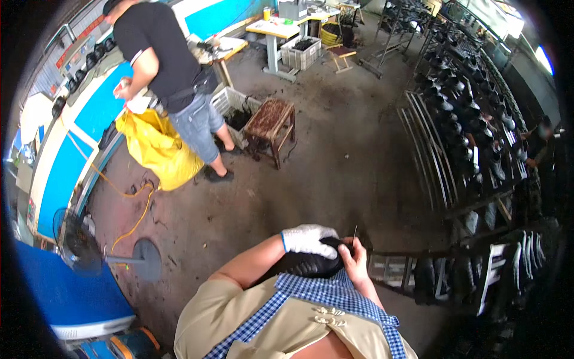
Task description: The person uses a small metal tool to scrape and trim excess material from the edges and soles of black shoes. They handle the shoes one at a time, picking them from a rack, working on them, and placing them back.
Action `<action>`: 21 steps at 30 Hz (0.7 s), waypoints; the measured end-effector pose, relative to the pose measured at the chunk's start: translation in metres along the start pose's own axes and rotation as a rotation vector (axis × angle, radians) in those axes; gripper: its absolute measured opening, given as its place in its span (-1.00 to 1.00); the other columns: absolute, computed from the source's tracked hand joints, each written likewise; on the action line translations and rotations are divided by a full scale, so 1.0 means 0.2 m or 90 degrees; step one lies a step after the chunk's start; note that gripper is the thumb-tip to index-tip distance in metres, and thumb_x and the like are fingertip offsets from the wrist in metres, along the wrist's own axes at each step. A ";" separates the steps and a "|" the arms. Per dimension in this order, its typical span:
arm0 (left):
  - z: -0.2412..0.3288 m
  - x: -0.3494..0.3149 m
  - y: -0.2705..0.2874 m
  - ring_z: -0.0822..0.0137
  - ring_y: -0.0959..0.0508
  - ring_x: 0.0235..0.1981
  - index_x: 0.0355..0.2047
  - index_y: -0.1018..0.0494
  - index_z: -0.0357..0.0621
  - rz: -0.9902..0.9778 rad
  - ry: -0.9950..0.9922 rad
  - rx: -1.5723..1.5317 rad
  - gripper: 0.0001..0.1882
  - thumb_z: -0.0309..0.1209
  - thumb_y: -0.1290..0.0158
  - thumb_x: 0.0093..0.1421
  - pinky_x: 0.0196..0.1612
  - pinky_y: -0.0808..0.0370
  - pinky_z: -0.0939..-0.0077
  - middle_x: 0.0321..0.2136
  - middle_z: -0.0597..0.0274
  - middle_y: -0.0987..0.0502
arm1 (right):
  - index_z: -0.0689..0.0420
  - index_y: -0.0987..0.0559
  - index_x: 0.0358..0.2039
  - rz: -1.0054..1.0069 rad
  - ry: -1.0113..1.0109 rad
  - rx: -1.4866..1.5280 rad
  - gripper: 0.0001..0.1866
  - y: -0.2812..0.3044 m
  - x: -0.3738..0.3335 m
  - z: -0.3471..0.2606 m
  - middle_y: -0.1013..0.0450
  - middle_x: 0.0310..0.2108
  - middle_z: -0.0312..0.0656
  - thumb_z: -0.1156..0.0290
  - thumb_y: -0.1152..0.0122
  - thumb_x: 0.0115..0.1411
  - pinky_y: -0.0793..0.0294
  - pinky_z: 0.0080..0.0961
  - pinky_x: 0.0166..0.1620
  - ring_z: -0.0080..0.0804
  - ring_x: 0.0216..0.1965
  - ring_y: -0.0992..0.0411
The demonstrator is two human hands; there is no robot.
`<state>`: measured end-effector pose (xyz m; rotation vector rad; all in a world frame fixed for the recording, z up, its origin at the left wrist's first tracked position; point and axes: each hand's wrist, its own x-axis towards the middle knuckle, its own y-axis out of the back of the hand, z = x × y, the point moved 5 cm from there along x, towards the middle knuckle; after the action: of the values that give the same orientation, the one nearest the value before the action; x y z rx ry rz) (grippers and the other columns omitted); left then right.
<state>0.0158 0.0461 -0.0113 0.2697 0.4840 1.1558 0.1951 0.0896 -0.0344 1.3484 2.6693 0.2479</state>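
Note:
Close in front of my body is a black shoe (304,265), with ridges showing on its near part. My left hand (310,240), in a white knit glove with a blue cuff, is closed over its far side. The bare right hand (355,261) is pinched at the shoe's right end. A thin needle-like metal tool (356,231) sticks up from its fingertips. What lies under the fingers is hidden. A blue checked apron (335,296) covers my lap below the shoe.
Racks of dark shoes (457,119) stand to the right, with a lower rack (445,275) near my right arm. A floor fan (81,242) and cable (140,221) are left. Ahead, a person (170,72) stands beside a yellow sack (158,149) and a wooden stool (270,122).

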 end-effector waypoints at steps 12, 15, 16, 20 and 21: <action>-0.14 1.25 1.18 0.00 -0.59 -0.04 0.04 -0.48 -0.04 0.037 0.089 0.064 -0.34 0.14 -0.20 0.08 0.03 -0.49 0.18 -0.12 -0.04 -0.60 | 0.20 -0.48 -0.24 -0.090 0.013 0.081 -0.73 0.43 1.76 0.07 -0.41 -0.44 -0.34 0.28 -0.30 0.24 -0.37 -0.56 -0.28 -0.62 -0.38 -0.31; -0.11 1.46 1.52 -0.01 -0.58 -0.02 0.06 -0.47 -0.03 0.121 0.100 0.078 -0.37 0.10 -0.19 0.11 0.05 -0.48 0.17 -0.10 -0.04 -0.60 | 0.22 -0.50 -0.23 -0.121 0.033 0.098 -0.73 0.54 2.19 -0.03 -0.44 -0.40 -0.33 0.28 -0.31 0.24 -0.40 -0.55 -0.26 -0.59 -0.37 -0.35; -0.15 1.52 1.60 -0.02 -0.58 -0.02 0.06 -0.47 -0.04 0.145 0.091 0.066 -0.37 0.09 -0.19 0.12 0.06 -0.48 0.17 -0.11 -0.04 -0.60 | 0.22 -0.51 -0.24 -0.133 0.039 0.103 -0.73 0.55 2.34 -0.06 -0.45 -0.40 -0.32 0.29 -0.30 0.24 -0.40 -0.55 -0.25 -0.58 -0.36 -0.36; -0.34 1.70 1.96 -0.03 -0.58 -0.04 0.03 -0.47 -0.10 0.225 0.089 0.012 -0.37 0.09 -0.21 0.11 0.03 -0.48 0.16 -0.11 -0.04 -0.59 | 0.24 -0.54 -0.28 -0.194 0.081 0.056 -0.76 0.49 2.88 -0.13 -0.48 -0.43 -0.22 0.31 -0.29 0.24 -0.43 -0.52 -0.27 -0.52 -0.38 -0.41; -0.41 1.73 2.06 -0.03 -0.58 -0.04 0.03 -0.47 -0.11 0.234 0.089 0.003 -0.37 0.08 -0.22 0.11 0.02 -0.48 0.16 -0.11 -0.04 -0.59 | 0.24 -0.55 -0.29 -0.213 0.090 0.046 -0.76 0.44 3.02 -0.16 -0.49 -0.44 -0.20 0.31 -0.29 0.24 -0.43 -0.51 -0.28 -0.51 -0.39 -0.42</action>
<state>-0.2476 0.5208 0.0226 0.2901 0.5746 1.5395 -0.0965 0.6258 -0.0161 0.9083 2.9903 0.2152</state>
